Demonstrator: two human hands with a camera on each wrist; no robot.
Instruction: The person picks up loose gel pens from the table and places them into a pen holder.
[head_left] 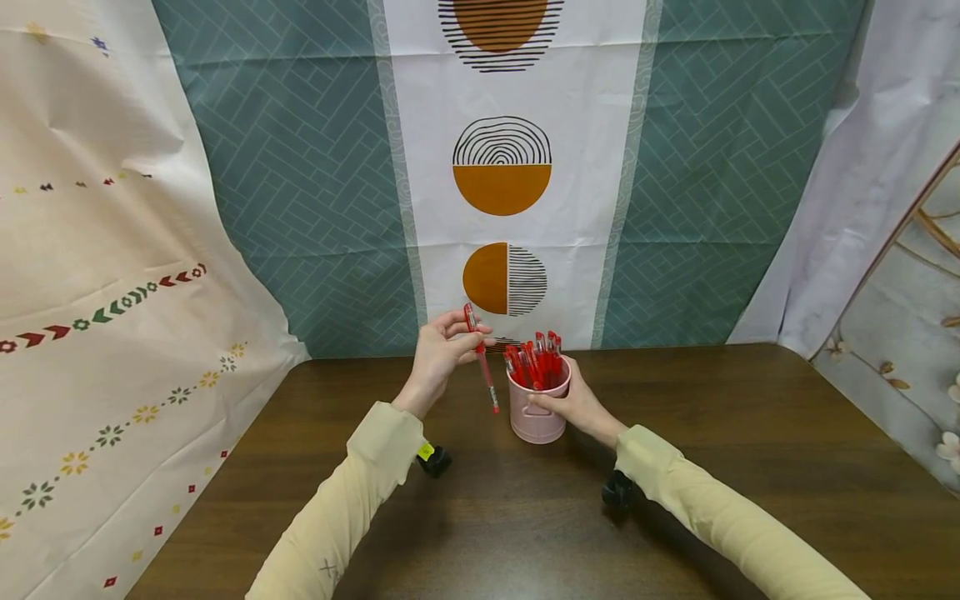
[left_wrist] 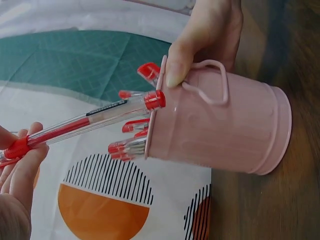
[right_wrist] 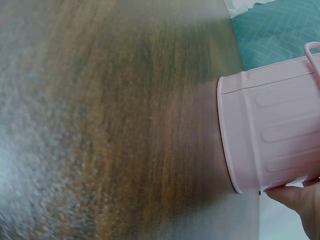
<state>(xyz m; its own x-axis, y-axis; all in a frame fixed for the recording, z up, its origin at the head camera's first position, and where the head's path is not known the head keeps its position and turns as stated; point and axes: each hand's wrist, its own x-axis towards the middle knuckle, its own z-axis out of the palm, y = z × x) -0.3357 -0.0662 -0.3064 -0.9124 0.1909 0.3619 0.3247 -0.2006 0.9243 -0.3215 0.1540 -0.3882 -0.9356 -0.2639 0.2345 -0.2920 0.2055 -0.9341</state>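
Observation:
In the head view my left hand (head_left: 437, 354) pinches a clear gel pen (head_left: 487, 382) with a red cap and red tip between thumb and fingers. The pen slants, its lower end just left of a pink bucket-shaped pen holder (head_left: 537, 421). My right hand (head_left: 583, 406) grips that holder from the right, thumb near the rim beside a small handle (left_wrist: 222, 82). Several red-capped pens (head_left: 534, 364) stand in the holder. In the left wrist view the pen's red end (left_wrist: 155, 100) overlaps the holder's rim. The right wrist view shows the holder's ribbed side and base (right_wrist: 232, 145).
A dark brown wooden table (head_left: 495, 525) lies under both hands. A green and white patterned cloth (head_left: 300, 167) hangs along its back edge. Flowered pale cloth (head_left: 135, 317) drapes the left side. Black wrist devices (head_left: 433, 461) sit below both wrists.

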